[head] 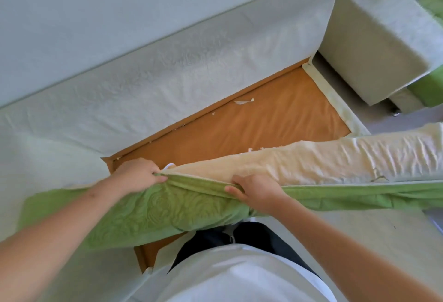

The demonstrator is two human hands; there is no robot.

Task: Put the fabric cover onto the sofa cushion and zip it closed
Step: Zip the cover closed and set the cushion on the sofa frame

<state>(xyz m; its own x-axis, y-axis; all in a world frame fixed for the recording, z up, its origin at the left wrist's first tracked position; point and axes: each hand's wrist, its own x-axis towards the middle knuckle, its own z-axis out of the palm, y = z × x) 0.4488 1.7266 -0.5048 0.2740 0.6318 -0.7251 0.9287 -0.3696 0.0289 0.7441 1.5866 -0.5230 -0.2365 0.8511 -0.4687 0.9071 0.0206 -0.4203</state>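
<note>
A long cream foam sofa cushion [335,158] lies across the view in front of me, bare along its right part. The green quilted fabric cover [153,208] wraps its left part and runs as a green strip under the foam to the right. My left hand [139,173] pinches the cover's open edge near the foam's left end. My right hand [256,190] grips the same edge a little further right, fingers curled over the hem against the foam. I cannot make out a zip.
The sofa's brown seat base [263,119] lies bare behind the cushion, with small foam scraps [243,102] on it. The pale sofa backrest [167,81] runs behind it. A pale armrest block [378,45] stands at the right. My torso fills the bottom centre.
</note>
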